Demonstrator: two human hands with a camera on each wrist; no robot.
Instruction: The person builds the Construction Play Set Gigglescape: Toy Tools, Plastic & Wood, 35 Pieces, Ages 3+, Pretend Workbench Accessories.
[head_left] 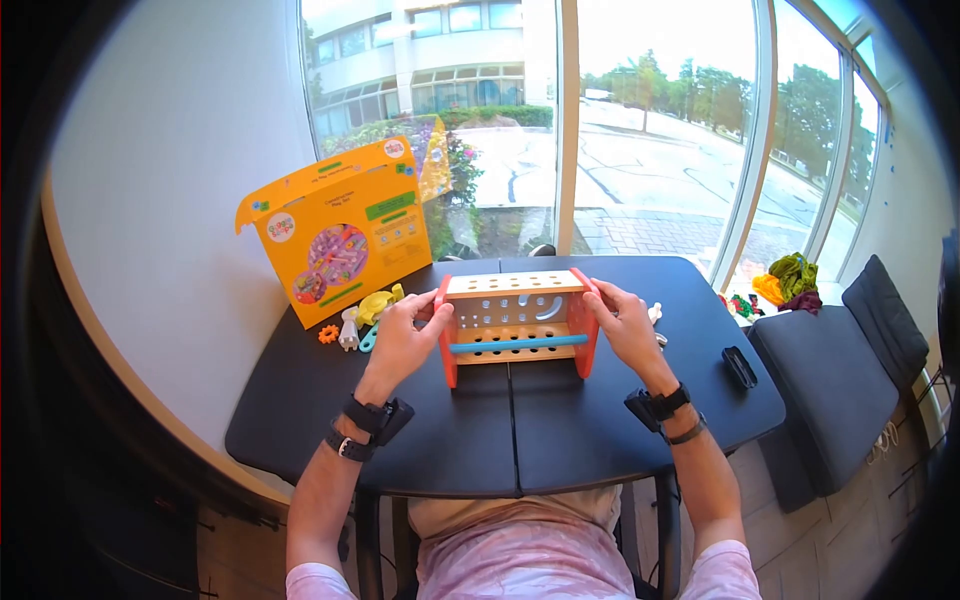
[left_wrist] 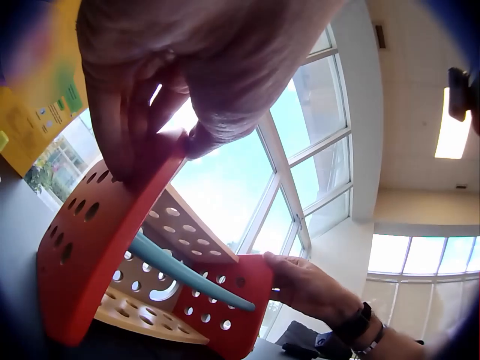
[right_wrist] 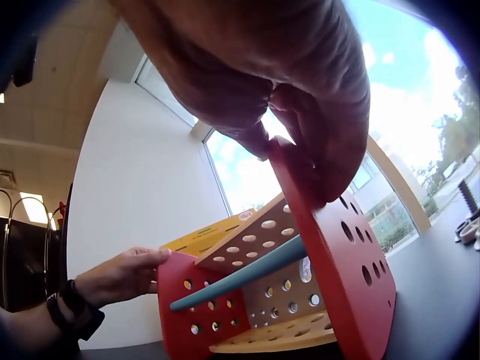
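A wooden toy toolbox (head_left: 515, 284) with red side panels, hole-punched boards and a blue rod (head_left: 520, 343) stands on the black table in the head view. My left hand (head_left: 402, 340) pinches the upper edge of its left red panel (left_wrist: 75, 300) between thumb and fingers. On the other side, my right hand (head_left: 632, 325) grips the top of the right red panel (right_wrist: 352, 285) the same way. The left wrist view shows the rod running across the open front. Curved slots and round holes pierce the back board.
An orange cardboard box (head_left: 340, 230) stands at the table's back left. Before it lie yellow toy pieces (head_left: 377, 305) and an orange gear (head_left: 328, 334). A black case (head_left: 740, 367) lies at right, and a dark chair (head_left: 830, 390) stands beyond the table (head_left: 600, 440).
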